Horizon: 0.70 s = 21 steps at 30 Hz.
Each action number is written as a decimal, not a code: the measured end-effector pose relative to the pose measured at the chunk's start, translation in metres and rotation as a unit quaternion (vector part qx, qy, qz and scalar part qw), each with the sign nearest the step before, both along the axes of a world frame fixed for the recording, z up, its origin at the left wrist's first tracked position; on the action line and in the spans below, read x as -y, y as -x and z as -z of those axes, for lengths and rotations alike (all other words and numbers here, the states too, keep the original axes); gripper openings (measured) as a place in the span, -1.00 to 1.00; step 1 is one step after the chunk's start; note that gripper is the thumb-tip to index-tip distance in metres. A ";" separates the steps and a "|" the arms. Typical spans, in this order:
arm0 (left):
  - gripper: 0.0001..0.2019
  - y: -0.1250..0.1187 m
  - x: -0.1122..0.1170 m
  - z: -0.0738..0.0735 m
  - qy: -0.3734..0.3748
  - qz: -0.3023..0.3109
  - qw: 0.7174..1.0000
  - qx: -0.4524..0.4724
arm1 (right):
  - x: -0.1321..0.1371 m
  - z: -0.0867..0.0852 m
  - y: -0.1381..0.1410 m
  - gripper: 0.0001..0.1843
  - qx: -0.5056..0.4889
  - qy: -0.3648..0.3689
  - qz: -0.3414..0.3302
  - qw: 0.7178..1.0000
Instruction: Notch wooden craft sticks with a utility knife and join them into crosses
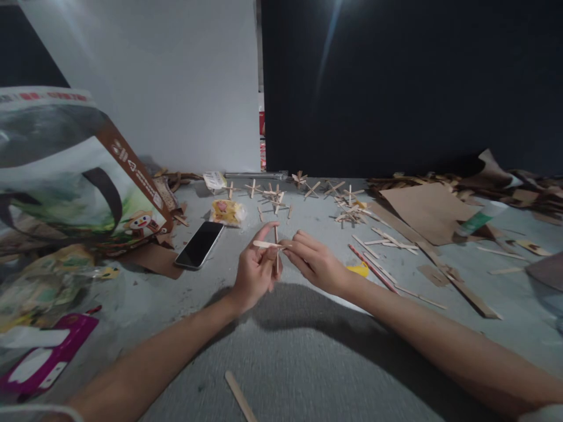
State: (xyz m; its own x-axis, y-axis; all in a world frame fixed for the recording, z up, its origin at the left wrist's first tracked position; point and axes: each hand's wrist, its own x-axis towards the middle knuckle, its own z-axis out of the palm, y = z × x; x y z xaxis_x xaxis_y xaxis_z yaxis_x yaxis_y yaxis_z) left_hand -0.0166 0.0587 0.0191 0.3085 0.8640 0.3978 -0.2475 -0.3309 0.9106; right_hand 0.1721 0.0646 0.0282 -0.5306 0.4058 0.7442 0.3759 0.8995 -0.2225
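My left hand (256, 271) is closed round wooden craft sticks (277, 262) that cross each other above the table. One of them stands roughly upright, while another lies nearly level and points left. My right hand (314, 262) pinches at the right end of the level stick, close to the crossing. The fingers hide how the sticks are joined. Beyond both hands, several small crossed-stick pieces (275, 199) stand on the grey table (197, 351). A single loose craft stick (240, 396) lies near my body.
Left are a phone (200, 245), a wrapped snack (227, 213), a large printed bag (74, 176) and a purple item (48, 354). Right are loose sticks (391, 240), a red pencil-like stick (373, 268), a yellow object (358, 269), cardboard (428, 211) and a green-and-white tube (481, 219). Panels (409, 88) stand behind.
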 end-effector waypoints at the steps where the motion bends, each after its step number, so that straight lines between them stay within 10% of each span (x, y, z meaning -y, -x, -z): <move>1: -0.36 0.000 0.000 0.000 -0.007 0.005 1.000 0.005 | 0.000 0.000 0.000 -0.70 0.005 -0.013 0.001 1.000; 21: -0.45 -0.003 0.004 -0.001 -0.024 0.030 0.999 0.029 | 0.002 -0.001 -0.004 -0.71 0.038 -0.089 0.026 0.995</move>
